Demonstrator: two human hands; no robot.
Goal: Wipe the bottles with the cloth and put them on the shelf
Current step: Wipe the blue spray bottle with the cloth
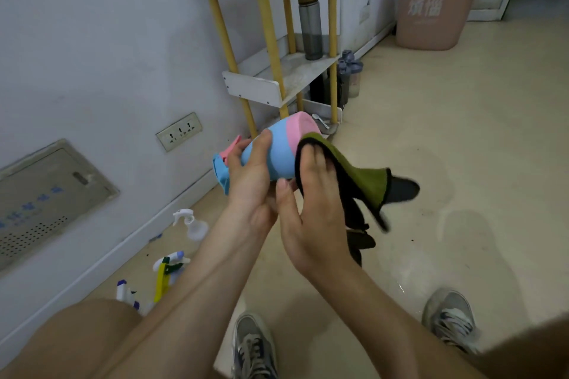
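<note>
A blue and pink bottle (278,144) lies tilted in the air, its cap end towards the wall. My left hand (252,181) grips it near the neck. My right hand (311,209) presses a green cloth with black edging (360,181) against the bottle's lower side; the rest of the cloth hangs down to the right. Behind stands the white shelf with yellow posts (261,89). A tall grey bottle (310,23) stands on its middle level. Dark bottles (345,80) stand on the lowest level.
Three spray bottles (167,264) lie on the floor by the wall at lower left. A pink bin (437,0) stands at the back right. A spoon (320,120) lies at the shelf's foot. My shoes (252,344) are at the bottom.
</note>
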